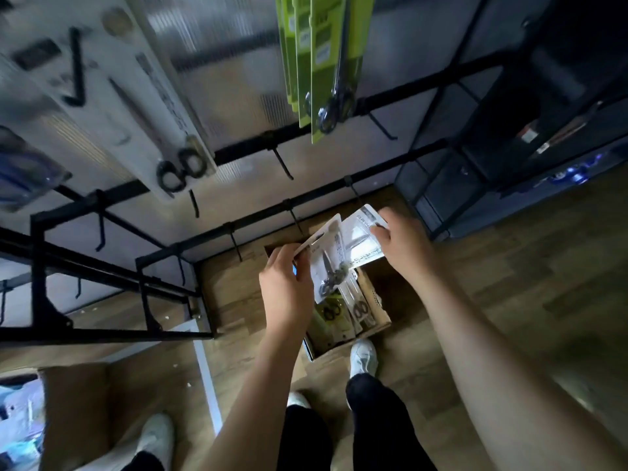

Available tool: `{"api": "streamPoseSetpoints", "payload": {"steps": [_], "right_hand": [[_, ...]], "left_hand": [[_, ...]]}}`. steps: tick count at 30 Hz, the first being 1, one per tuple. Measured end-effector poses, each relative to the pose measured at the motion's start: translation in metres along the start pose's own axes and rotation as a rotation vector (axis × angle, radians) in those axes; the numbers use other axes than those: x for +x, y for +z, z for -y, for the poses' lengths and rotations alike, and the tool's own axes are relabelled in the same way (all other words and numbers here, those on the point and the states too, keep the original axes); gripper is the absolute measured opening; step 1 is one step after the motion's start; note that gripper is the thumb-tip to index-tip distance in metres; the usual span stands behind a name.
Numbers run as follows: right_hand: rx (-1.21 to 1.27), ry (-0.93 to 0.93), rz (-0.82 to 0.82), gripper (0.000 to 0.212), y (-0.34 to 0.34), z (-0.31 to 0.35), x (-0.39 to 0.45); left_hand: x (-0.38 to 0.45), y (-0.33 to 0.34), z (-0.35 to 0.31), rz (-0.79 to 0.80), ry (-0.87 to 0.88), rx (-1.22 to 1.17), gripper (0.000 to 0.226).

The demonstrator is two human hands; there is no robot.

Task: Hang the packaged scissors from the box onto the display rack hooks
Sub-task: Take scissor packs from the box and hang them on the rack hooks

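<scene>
I look down at a cardboard box on the wooden floor, with several packaged scissors lying inside. My left hand grips a white scissors pack by its upper edge, above the box. My right hand pinches a second white scissors pack by its top corner, just right of the first; the two packs overlap. The black display rack runs in front of both hands, its lowest row of hooks bare.
Green scissors packs hang from an upper hook, and white packs hang at the left. A dark wire shelf unit stands at the right. Another cardboard box sits at the lower left. My feet stand close behind the box.
</scene>
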State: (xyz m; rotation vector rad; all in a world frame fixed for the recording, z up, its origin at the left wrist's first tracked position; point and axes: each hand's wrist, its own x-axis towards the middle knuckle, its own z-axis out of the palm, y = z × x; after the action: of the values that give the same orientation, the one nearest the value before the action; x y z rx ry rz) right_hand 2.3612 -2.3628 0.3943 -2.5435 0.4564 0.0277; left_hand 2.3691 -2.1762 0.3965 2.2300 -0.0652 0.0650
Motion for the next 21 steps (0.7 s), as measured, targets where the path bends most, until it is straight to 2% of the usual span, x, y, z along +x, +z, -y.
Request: {"api": "streamPoseSetpoints", "payload": {"steps": [5,10,14,17,21], "right_hand": [[0.193,0.028,-0.241,0.017,-0.065,0.051,-0.045],[0.21,0.002,-0.384,0.021,-0.115,0.086,-0.076],[0.211,-0.047,-0.383,0.02,-0.14,0.107,-0.097],[0.232,-0.088,-0.352,0.018,-0.154,0.124,-0.11],[0.287,-0.136,-0.289,0.013,-0.175,0.148,-0.123]], "left_hand": [[-0.023,-0.062,-0.056,-0.048,0.025,-0.206,0.008],[-0.018,-0.118,-0.091,-0.138,0.021,-0.301,0.021],[-0.01,-0.156,-0.119,-0.102,0.1,-0.321,0.038],[-0.008,-0.177,-0.135,-0.033,0.129,-0.385,0.021],[-0.009,-0.201,-0.149,-0.037,0.219,-0.396,0.015]]}}
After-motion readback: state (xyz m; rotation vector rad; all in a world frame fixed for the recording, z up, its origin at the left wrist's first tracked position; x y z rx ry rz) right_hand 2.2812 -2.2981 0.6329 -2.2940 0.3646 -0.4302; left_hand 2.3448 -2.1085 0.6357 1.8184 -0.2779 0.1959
